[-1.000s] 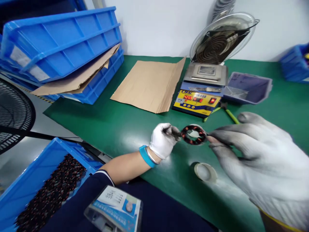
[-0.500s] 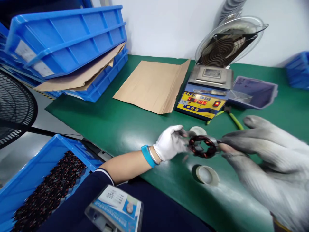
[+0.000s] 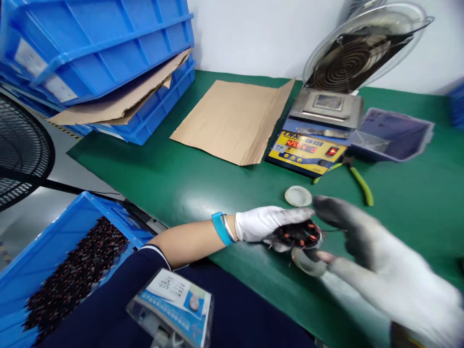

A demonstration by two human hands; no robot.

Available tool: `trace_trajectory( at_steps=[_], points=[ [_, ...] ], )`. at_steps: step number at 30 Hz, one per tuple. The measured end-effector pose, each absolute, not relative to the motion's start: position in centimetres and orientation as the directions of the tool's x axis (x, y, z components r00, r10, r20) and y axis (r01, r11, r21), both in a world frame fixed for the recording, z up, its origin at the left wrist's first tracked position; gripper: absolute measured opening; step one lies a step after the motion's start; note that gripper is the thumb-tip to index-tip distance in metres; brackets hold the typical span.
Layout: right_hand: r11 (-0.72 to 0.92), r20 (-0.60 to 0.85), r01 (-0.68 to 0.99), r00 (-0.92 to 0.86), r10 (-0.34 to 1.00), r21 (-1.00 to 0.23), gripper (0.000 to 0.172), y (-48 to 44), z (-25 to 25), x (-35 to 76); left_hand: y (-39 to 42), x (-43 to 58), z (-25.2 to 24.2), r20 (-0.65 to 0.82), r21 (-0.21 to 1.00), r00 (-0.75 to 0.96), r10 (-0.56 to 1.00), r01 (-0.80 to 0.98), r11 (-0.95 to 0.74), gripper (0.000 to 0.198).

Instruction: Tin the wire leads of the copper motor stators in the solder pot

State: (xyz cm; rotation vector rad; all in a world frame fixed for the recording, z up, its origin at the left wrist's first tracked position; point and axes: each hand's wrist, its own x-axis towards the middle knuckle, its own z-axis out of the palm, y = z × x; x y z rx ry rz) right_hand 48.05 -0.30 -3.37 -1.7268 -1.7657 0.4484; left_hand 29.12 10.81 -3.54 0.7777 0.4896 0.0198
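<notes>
A ring-shaped stator (image 3: 300,235) with dark and copper windings is tilted above the green bench. My left hand (image 3: 266,223), in a white glove, grips it from the left, its fingers along the top of the ring. My right hand (image 3: 373,251), in a grey-stained white glove, is blurred at the ring's right side. Its thumb and fingers are spread apart, the thumb close to the lower rim; whether it touches is unclear. A thin wire sticks out between them. One round pale dish (image 3: 298,196) lies behind the stator; another small cup (image 3: 308,263) is partly hidden beneath it.
A yellow-fronted solder pot unit (image 3: 308,150) stands at the back, beside a purple-grey bin (image 3: 402,135) and green-handled cutters (image 3: 360,183). Cardboard (image 3: 232,121) lies left of it. Stacked blue crates (image 3: 108,48) rise at left, above a blue bin (image 3: 76,224) of wound parts.
The stator has come closer into my left hand, now wrapped along it. My right hand's pinch on the ring has opened, fingers spreading. The view has shifted slightly.
</notes>
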Motion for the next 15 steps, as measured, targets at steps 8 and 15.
trace_trajectory(
  at_steps=[8,15],
  points=[
    [0.206,0.35,0.825,-0.011,0.937,-0.527,0.044,0.0,-5.2,46.6,11.2,28.6,-3.1,-0.32,0.914,0.939,0.127,0.27,0.302,0.04],
    [0.302,0.548,0.909,-0.102,0.83,-0.287,0.04,0.5,-4.6,48.2,13.0,27.2,-1.5,-0.344,0.92,0.841,0.419,0.213,0.328,0.029]
  ],
)
